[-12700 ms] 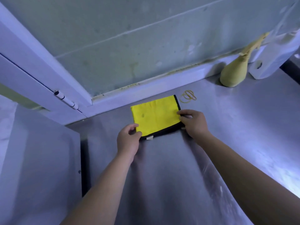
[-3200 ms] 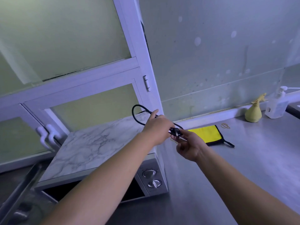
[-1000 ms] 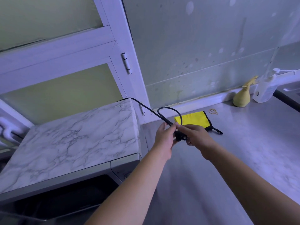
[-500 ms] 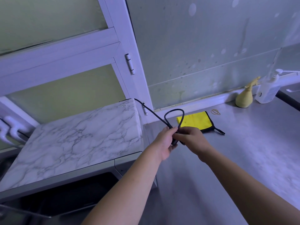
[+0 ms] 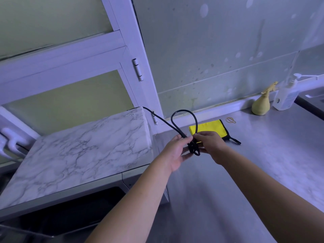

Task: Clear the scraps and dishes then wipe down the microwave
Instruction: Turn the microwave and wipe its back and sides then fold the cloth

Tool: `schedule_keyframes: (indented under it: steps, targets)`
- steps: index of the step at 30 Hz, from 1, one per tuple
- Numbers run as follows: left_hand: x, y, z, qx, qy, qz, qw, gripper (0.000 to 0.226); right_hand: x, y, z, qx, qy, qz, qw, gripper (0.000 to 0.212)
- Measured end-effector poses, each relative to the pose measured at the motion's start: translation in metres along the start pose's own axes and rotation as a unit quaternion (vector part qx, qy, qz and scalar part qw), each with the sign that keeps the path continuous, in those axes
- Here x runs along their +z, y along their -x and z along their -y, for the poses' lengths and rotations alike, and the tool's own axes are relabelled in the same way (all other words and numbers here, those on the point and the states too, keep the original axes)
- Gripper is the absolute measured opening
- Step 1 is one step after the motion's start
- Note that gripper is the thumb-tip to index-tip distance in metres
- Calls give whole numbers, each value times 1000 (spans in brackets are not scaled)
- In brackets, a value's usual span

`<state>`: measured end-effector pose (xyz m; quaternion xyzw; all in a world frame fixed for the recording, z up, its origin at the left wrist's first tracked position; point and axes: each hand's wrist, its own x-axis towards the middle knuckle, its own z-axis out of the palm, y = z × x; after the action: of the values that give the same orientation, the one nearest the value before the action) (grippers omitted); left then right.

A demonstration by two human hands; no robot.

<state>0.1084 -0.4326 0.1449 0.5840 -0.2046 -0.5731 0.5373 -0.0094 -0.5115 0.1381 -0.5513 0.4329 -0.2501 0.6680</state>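
Note:
The microwave (image 5: pixel 78 153) with a marble-pattern top stands at the left on the steel counter (image 5: pixel 263 163). Its black power cord (image 5: pixel 184 114) runs from the back right corner and forms a loop in the air. My left hand (image 5: pixel 175 153) holds the cord where the loop crosses, palm turned up. My right hand (image 5: pixel 210 144) pinches the folded end of the cord just beside it. A folded yellow cloth (image 5: pixel 208 128) with black trim lies on the counter behind my right hand.
A yellow spray bottle (image 5: pixel 262 104) and a clear pump bottle (image 5: pixel 285 97) stand against the wall at the right. Rubber bands (image 5: pixel 230 120) lie near the cloth. A white window frame (image 5: pixel 133 67) rises behind the microwave.
The cord loop has grown taller, and a second small fold now hangs below my hands. Both hands stay close together above the counter.

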Motion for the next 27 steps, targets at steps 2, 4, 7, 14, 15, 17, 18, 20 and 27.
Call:
schedule_keyframes:
  steps: [2, 4, 7, 14, 15, 17, 18, 20, 27]
  targets:
    - [0, 0, 0, -1, 8, 0, 1000, 12, -4, -2, 0, -2, 14, 15, 1000, 22]
    - [0, 0, 0, -1, 17, -3, 1000, 16, -6, -1, 4, -8, 34, 33, 999, 23]
    - [-2, -1, -1, 3, 19, -4, 1000, 21, -9, -4, 8, -20, 56, 36, 998, 24]
    - [0, -4, 2, 20, 32, -15, 999, 31, -11, 2, 17, -36, 105, 114, 987, 23]
    - [0, -4, 2, 22, 35, -20, 999, 34, -11, 3, 17, -41, 104, 121, 986, 23]
    - [0, -3, 3, 26, 36, -25, 999, 38, -12, 3, 18, -47, 100, 124, 986, 23]
    - [1, -2, 4, 29, 35, -28, 999, 38, -13, 3, 17, -49, 97, 125, 986, 23]
    - [2, -2, 5, 41, 21, -36, 998, 38, -14, 4, 16, -49, 101, 129, 985, 24]
    - [5, -1, 13, 101, -78, -67, 989, 31, -6, 2, 10, -45, 190, 87, 977, 30]
